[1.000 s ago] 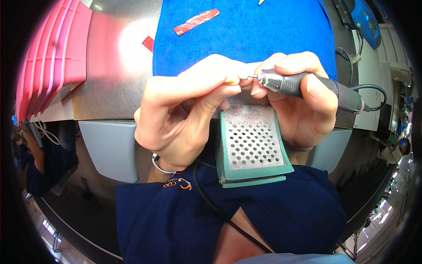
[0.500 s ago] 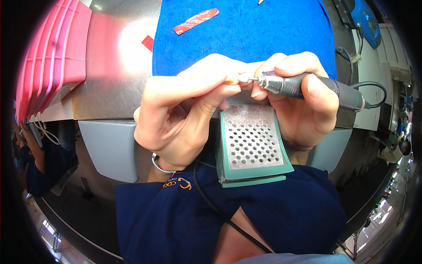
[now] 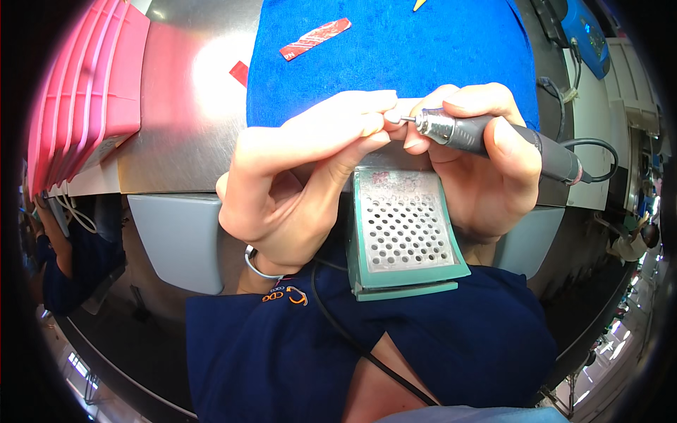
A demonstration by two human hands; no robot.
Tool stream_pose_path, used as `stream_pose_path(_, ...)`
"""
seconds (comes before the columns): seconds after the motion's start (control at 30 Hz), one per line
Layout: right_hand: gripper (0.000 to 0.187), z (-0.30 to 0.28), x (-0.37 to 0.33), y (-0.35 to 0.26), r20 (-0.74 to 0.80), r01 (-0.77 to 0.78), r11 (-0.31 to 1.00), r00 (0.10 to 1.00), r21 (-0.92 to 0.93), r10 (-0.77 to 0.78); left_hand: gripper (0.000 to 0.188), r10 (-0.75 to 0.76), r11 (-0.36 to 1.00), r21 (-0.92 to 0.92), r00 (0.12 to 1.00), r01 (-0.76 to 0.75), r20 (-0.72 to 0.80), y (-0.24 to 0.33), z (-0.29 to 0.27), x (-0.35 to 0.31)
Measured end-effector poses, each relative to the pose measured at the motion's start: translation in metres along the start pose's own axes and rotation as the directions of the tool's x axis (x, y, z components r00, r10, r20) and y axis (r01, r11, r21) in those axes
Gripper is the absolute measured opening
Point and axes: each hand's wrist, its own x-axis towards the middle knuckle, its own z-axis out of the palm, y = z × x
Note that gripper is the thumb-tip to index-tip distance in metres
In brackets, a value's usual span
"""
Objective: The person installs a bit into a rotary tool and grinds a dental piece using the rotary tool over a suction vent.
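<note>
My left hand (image 3: pixel 289 166) is closed, with thumb and fingertips pinching a small pale, tooth-like piece (image 3: pixel 395 120). In my right hand (image 3: pixel 493 169) lies a dark rotary handpiece (image 3: pixel 518 141), gripped like a pen with its silver nose toward the left. A thin metal bit (image 3: pixel 408 118) sticks out of that nose and reaches the pale piece; whether it touches is too small to tell. My hands meet over the near edge of a blue towel (image 3: pixel 395 53). Just below them stands a green-framed perforated metal plate (image 3: pixel 405 225).
Red strips (image 3: pixel 315 39) lie on the towel and beside its left edge (image 3: pixel 239 72). Pink stacked trays (image 3: pixel 92 92) stand at far left, a blue control box (image 3: pixel 587 39) at far right. Grey armrests (image 3: pixel 176 240) flank me. The handpiece's cable (image 3: pixel 606 151) loops right. Another person sits at left.
My left fingers have shifted slightly, the index finger straightening, and the pale piece sits a little differently between them. The right hand keeps its grip on the handpiece, which tilts slightly.
</note>
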Motion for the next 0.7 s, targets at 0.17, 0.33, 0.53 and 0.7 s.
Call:
stream_pose_path(0.17,0.035,-0.0004,0.0007,0.0002,0.022,0.019,1.0,1.0,-0.019,-0.018,0.029,0.071,0.996,0.062,0.997,-0.07,-0.013,0.0013,0.001,-0.0003)
stream_pose_path(0.33,0.035,0.0009,0.0003,0.0012,0.004,0.019,0.999,1.0,-0.047,-0.018,0.027,0.091,0.995,0.052,0.996,-0.09,-0.007,0.0019,0.0019,0.001)
stream_pose_path(0.53,0.034,-0.0014,0.0004,0.001,0.012,0.016,0.998,1.0,-0.061,-0.015,0.028,0.067,0.996,0.055,0.998,-0.066,-0.014,0.0016,0.0013,-0.0005)
stream_pose_path(0.7,0.034,-0.0019,-0.0005,0.0014,0.04,0.013,0.999,0.999,-0.049,-0.011,0.029,0.028,0.997,0.079,1.0,-0.028,-0.003,0.004,-0.0003,-0.0018)
